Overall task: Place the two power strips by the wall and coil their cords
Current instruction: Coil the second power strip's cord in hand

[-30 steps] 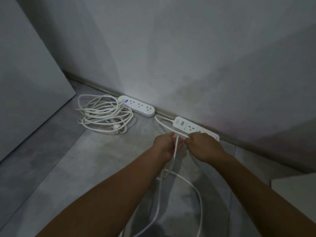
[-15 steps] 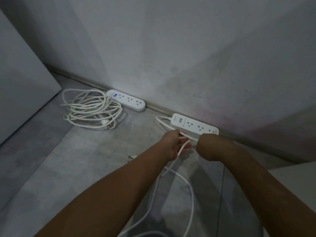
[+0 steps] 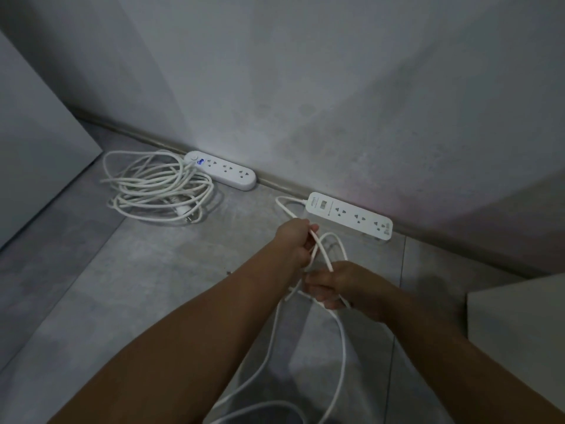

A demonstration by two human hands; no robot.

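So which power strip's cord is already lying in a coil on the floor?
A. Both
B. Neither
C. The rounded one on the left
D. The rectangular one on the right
C: the rounded white plastic power strip has a white coiled cord beside it, while the rectangular white power strip's loose cord is in both hands.

The rounded white power strip [image 3: 220,169] lies flat against the wall [image 3: 305,87], three sockets up; its cord [image 3: 156,186] sits in a loose coil on the floor just left of it; the rectangular white power strip [image 3: 350,215] lies flat along the same wall, further right; its cord [image 3: 333,316] leaves the left end, loops away from the wall, uncoiled and lifted partway.
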